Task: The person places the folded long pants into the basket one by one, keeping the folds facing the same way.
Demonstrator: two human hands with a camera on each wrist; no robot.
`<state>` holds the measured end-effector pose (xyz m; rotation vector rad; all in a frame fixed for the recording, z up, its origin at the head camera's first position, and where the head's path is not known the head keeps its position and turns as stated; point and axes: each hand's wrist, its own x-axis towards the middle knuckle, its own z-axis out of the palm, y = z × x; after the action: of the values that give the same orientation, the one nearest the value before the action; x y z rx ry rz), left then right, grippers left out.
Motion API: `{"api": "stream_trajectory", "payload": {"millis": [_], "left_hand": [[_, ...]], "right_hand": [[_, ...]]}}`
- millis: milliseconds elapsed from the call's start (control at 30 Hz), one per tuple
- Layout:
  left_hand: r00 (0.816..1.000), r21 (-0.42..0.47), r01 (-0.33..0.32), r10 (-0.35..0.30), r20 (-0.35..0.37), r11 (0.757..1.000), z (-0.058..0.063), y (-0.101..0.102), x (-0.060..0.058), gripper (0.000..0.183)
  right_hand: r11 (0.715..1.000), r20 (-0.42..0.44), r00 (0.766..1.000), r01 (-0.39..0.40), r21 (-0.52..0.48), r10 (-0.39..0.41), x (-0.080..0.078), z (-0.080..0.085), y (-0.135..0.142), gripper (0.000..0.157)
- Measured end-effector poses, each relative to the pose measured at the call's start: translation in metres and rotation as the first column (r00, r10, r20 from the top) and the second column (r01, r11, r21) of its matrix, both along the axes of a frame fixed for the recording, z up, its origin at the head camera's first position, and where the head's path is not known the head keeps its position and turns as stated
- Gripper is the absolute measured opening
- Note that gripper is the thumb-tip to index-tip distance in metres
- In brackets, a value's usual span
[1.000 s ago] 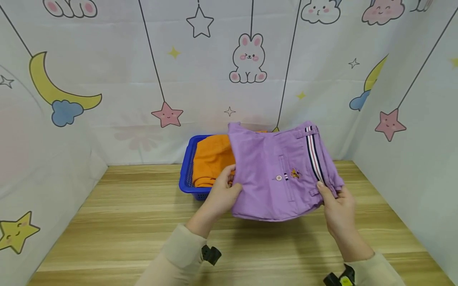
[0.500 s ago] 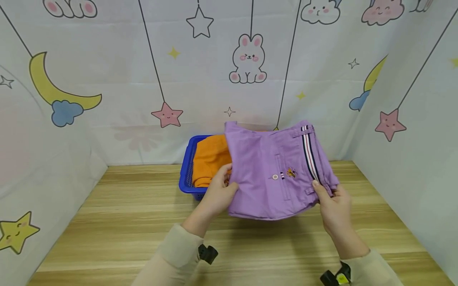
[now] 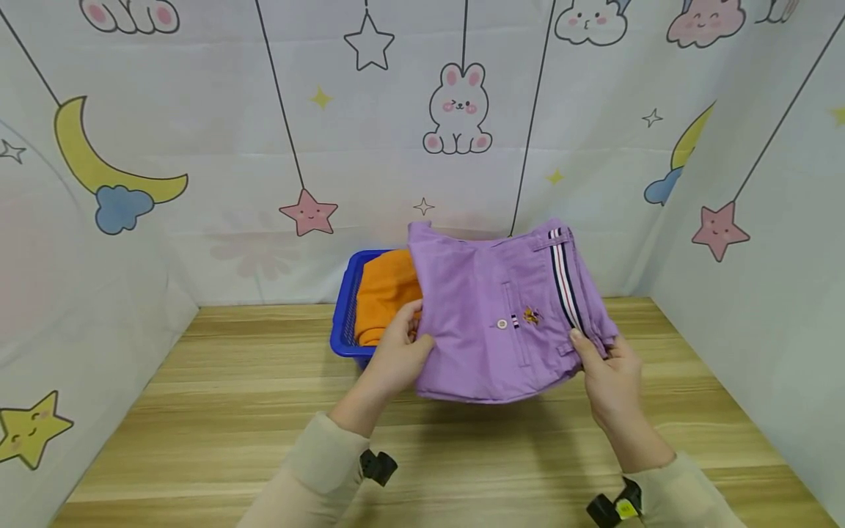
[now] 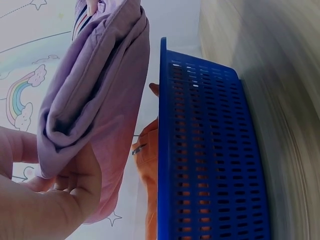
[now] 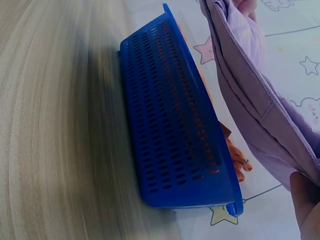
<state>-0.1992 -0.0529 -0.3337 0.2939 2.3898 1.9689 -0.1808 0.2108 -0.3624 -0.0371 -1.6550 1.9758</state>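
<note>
Folded purple pants (image 3: 462,315) hang tilted above the tabletop, with a buttoned pocket, a small embroidered motif and a striped band at the waist. My left hand (image 3: 396,359) pinches their left edge, thumb in front. At the lower right corner my right hand (image 3: 614,381) grips the waistband. Behind the pants stands a blue slotted basket (image 3: 342,323), its right part hidden by them. Folded orange cloth (image 3: 383,293) lies inside the basket. In both wrist views the pants (image 4: 120,110) show stacked layers and stay apart from the basket wall (image 5: 165,115).
The wood-grain table (image 3: 264,411) extends under both forearms. A white printed curtain (image 3: 231,183) rises right behind the basket, and similar cloth (image 3: 759,330) closes in the sides. Each wrist carries a small black camera (image 3: 378,467).
Both hands have shifted slightly left and a little upward, carrying the purple pants with them and covering more of the basket. The grip looks the same, and the basket has stayed put.
</note>
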Motion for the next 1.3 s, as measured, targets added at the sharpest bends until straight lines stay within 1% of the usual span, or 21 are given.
{"api": "stream_trajectory", "payload": {"millis": [233, 433, 600, 767, 867, 1100, 1300], "left_hand": [[1.0, 0.012, -0.003, 0.003, -0.009, 1.0, 0.001, -0.004, 0.001, 0.054], [1.0, 0.026, -0.003, 0.004, -0.017, 1.0, -0.001, -0.006, -0.001, 0.053], [1.0, 0.031, -0.013, 0.013, -0.013, 0.999, 0.0, -0.008, -0.002, 0.053], [1.0, 0.039, -0.015, 0.015, 0.001, 0.999, 0.001, -0.01, -0.002, 0.054], [1.0, 0.048, -0.012, 0.012, 0.005, 0.999, 0.001, -0.012, -0.002, 0.054], [1.0, 0.037, -0.021, 0.021, 0.003, 0.999, 0.002, -0.015, -0.002, 0.054], [0.999, 0.042, -0.033, 0.034, -0.01, 0.999, 0.004, -0.017, -0.002, 0.055]], "right_hand": [[0.999, -0.012, 0.999, -0.037, 0.019, 0.037, -0.002, 0.0, -0.002, 0.042], [0.998, -0.016, 0.999, -0.049, 0.031, 0.05, -0.004, -0.001, -0.004, 0.044], [0.998, -0.011, 0.999, -0.043, 0.043, 0.043, -0.006, -0.001, -0.006, 0.042], [0.998, -0.029, 0.999, -0.037, 0.058, 0.039, -0.008, -0.001, -0.009, 0.04], [0.997, -0.034, 0.998, -0.049, 0.059, 0.051, -0.009, 0.0, -0.01, 0.041], [0.994, -0.003, 0.999, -0.037, 0.106, 0.038, -0.012, -0.002, -0.01, 0.04], [0.992, 0.012, 0.999, -0.034, 0.123, 0.033, -0.015, -0.002, -0.012, 0.041]]}}
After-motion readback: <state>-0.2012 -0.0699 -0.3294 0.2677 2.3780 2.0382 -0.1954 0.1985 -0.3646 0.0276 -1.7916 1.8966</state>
